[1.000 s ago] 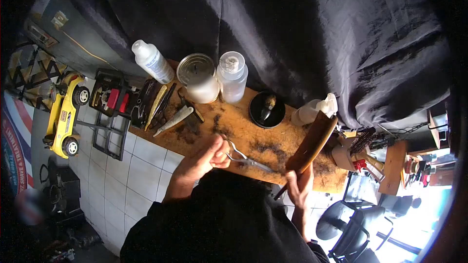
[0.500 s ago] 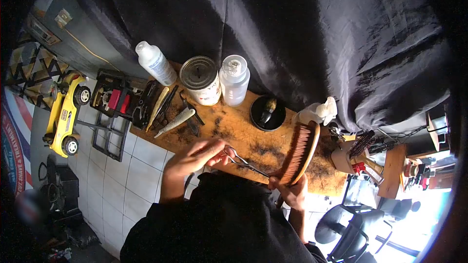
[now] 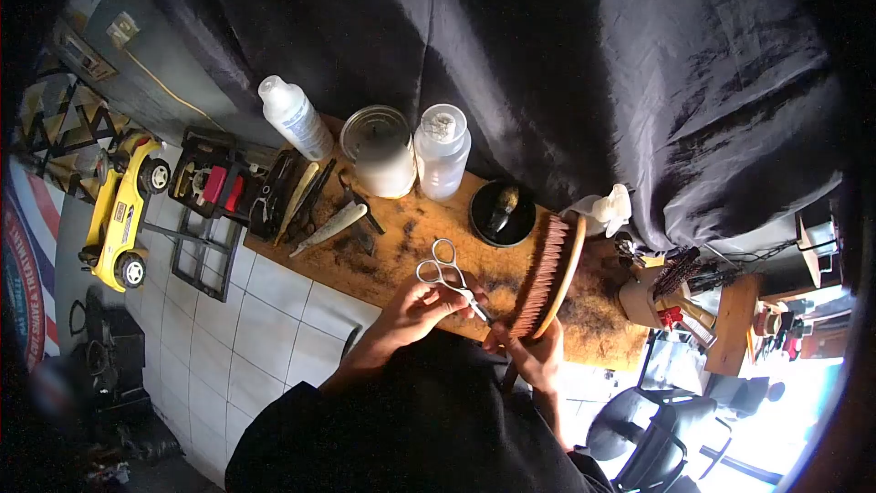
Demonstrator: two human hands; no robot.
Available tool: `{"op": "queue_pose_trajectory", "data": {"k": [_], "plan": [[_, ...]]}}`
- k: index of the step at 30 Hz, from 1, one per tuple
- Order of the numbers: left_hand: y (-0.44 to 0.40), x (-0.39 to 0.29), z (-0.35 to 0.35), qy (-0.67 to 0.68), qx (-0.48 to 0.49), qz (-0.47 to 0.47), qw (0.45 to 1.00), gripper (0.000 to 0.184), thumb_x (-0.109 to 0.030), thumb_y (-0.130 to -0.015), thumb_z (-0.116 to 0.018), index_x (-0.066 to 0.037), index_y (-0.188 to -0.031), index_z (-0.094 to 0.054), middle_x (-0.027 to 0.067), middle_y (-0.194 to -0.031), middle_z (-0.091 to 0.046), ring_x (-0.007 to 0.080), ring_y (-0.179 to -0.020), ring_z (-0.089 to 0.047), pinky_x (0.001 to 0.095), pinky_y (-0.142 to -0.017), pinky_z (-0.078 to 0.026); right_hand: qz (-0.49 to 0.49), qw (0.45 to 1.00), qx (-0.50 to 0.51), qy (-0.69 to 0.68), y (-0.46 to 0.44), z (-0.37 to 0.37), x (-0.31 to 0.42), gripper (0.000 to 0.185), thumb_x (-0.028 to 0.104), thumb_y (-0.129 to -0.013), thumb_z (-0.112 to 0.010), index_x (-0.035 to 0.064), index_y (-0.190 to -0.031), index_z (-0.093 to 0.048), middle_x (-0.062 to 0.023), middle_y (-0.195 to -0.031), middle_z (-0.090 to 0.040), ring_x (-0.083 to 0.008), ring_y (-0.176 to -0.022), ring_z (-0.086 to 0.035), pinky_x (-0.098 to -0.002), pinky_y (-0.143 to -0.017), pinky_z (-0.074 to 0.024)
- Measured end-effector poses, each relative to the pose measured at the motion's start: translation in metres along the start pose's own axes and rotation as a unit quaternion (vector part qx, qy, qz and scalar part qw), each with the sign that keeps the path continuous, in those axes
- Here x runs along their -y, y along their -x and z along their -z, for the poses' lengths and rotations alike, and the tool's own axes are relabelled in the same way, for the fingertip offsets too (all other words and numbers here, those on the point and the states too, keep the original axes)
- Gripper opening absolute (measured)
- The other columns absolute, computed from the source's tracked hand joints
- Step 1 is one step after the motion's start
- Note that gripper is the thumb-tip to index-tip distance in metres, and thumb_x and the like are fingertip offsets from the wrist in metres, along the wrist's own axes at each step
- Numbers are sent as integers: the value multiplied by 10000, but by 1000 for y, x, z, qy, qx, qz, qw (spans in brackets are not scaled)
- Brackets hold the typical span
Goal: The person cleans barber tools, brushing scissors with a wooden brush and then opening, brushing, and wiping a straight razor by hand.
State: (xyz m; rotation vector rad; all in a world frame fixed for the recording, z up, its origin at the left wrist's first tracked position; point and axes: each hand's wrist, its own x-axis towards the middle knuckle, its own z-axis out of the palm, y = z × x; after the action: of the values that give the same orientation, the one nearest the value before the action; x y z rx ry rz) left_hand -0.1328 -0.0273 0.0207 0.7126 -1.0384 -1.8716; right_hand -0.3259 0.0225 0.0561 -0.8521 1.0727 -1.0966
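Observation:
My left hand (image 3: 412, 312) is closed on a pair of metal scissors (image 3: 468, 296), its finger rings pointing up and away from me. The blades run down towards my right hand (image 3: 538, 361), and their tips are hard to make out beside its fingers. That right hand grips the lower end of a long brush (image 3: 551, 276) with reddish-brown bristles and a light wooden back. The bristles face left, towards the scissors. Both hands are at the near edge of a wooden counter (image 3: 420, 228) strewn with dark hair clippings.
Behind stand a white bottle (image 3: 297, 119), a can (image 3: 378, 151), a translucent bottle (image 3: 443, 155), a black bowl (image 3: 525, 226) with a shaving brush and a spray bottle (image 3: 610, 210). Razors (image 3: 330, 228) lie left; a holder with hairbrushes (image 3: 641, 295) stands right.
My left hand has turned and shifted right, bringing the scissors' finger rings upright and into view. The brush has moved slightly left and stands steeper, still in my right hand.

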Motion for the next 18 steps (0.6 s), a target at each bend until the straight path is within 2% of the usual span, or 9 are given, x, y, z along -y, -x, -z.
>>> {"op": "queue_pose_trajectory", "data": {"k": [2,5,9,11,13,14,15,17,18], "plan": [[-2,-1,1,12,8,-26,1000,157,-17,-871,-550,49,-1013,-570,130,-1001,-619,191,-920,-615,305,-830,-506,-27,996,-25,80,3,-6,13,477,123,-774,-720,8,-1126,-419,-103,-879,-603,-180,-705,-619,-273,-631,-523],[-2,-22,0,49,-20,82,995,223,-55,-903,-508,55,-1091,-557,92,-899,-611,168,-845,-622,308,-815,-518,145,918,-14,368,0,20,-7,604,323,-705,-769,-20,-1096,-463,-164,-907,-566,-307,-767,-579,-347,-694,-472],[2,-31,-4,16,-3,87,996,317,-208,-938,-491,39,-1126,-555,47,-877,-593,99,-707,-555,251,-697,-486,291,873,56,388,5,7,8,512,330,-703,-748,-23,-1035,-582,-181,-1007,-534,-340,-891,-558,-417,-773,-469],[-4,-14,11,34,14,232,972,349,-286,-911,-544,-4,-1111,-581,48,-912,-603,88,-775,-570,237,-740,-477,224,887,110,388,12,-6,16,467,333,-676,-771,2,-975,-634,-147,-1003,-512,-294,-864,-591,-377,-718,-503],[10,-13,2,-72,34,67,995,354,-304,-901,-556,-25,-1117,-580,56,-929,-615,96,-870,-581,242,-785,-470,258,869,104,409,8,-6,-1,475,330,-657,-787,27,-993,-643,-130,-954,-508,-267,-776,-586,-359,-643,-499],[3,1,8,157,42,302,940,370,-293,-899,-560,-12,-1139,-552,70,-1015,-614,108,-942,-588,241,-793,-472,279,862,84,414,5,-2,-5,472,323,-652,-791,36,-997,-646,-125,-938,-507,-262,-753,-576,-360,-627,-491],[10,10,13,63,34,135,988,378,-275,-912,-541,11,-1159,-527,27,-870,-595,80,-747,-577,206,-647,-466,301,854,65,419,3,5,-7,469,317,-647,-795,44,-1000,-649,-120,-921,-507,-258,-730,-565,-362,-611,-483],[9,-18,19,96,147,295,939,383,-265,-932,-506,40,-1163,-518,-13,-762,-505,52,-568,-449,189,-489,-376,289,837,-61,460,-3,23,-17,540,326,-620,-808,61,-1060,-643,-103,-815,-520,-232,-693,-539,-330,-585,-462],[7,-46,-3,49,128,291,947,400,-275,-950,-463,52,-1176,-505,-39,-653,-390,41,-505,-315,188,-430,-272,241,862,-113,432,-3,23,-13,540,391,-641,-778,23,-1009,-635,-109,-835,-519,-243,-702,-537,-336,-594,-450]]}}
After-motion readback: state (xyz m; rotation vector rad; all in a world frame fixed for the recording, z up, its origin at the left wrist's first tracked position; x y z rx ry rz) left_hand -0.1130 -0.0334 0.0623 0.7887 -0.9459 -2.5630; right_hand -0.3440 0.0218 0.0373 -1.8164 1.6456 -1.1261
